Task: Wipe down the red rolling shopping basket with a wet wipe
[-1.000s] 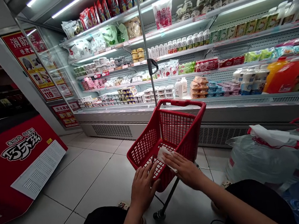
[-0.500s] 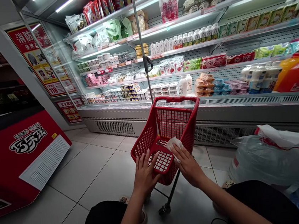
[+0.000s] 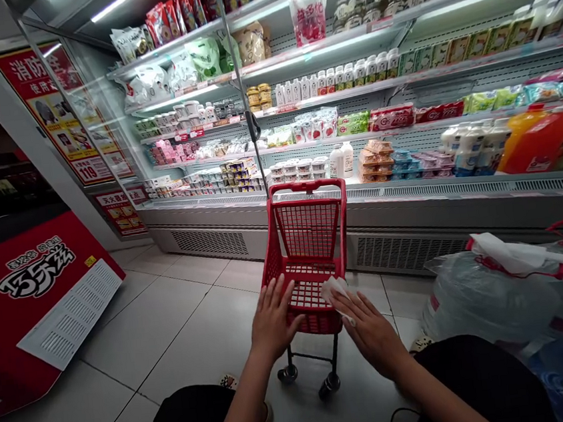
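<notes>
Tissue [image 3: 334, 291] held by flat-fingered right hand [image 3: 375, 337], cart [image 3: 272, 255] five o'clock, likely for broad contact; left hand [image 3: 272, 323] splayed, empty, seven o'clock.

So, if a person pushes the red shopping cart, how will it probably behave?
The red shopping cart will probably roll easily, since it stands on wheels. Its open lattice basket shows no goods inside, so it is likely light for its size. The basket looks like molded plastic, so it should stay fairly stiff.

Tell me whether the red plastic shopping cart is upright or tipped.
Upright: the red plastic shopping cart stands, black wheels down on the pale tiled floor, basket opening upward.
</notes>
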Demonstrator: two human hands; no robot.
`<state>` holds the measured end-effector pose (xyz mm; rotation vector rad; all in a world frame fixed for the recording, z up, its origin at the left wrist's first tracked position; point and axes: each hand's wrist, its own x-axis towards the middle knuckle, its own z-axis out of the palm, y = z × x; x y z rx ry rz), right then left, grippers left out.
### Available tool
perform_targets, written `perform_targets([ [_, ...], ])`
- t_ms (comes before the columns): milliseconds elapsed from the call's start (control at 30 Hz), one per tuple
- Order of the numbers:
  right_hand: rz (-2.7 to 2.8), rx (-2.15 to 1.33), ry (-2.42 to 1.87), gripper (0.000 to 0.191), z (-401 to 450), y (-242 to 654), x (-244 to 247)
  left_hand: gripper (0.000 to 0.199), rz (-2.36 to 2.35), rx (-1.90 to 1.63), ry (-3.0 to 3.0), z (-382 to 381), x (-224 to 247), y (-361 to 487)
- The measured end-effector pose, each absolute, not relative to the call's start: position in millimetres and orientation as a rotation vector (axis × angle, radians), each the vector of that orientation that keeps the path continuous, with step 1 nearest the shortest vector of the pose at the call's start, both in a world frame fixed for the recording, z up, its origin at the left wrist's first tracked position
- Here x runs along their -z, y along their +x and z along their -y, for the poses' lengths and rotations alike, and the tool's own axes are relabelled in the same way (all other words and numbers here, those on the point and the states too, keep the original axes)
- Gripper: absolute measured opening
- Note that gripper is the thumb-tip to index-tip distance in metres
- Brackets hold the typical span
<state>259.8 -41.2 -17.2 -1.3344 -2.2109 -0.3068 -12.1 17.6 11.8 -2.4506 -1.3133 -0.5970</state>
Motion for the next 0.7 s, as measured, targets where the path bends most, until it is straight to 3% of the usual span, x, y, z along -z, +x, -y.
perform_targets([
  [167,2.018,0.320,-1.483,0.065,39,270,28,0.084,1.273,0.564,-2.493,-14,-9,-9],
  [500,2.068,0.441,-1.434,0.078,20,208,36,0.094,1.315,0.646,-2.436,-3,6,50],
  [700,2.170,0.461,-1.364,0.069,19,284,36,0.087,1.200,0.600,-2.460,1,1,42],
])
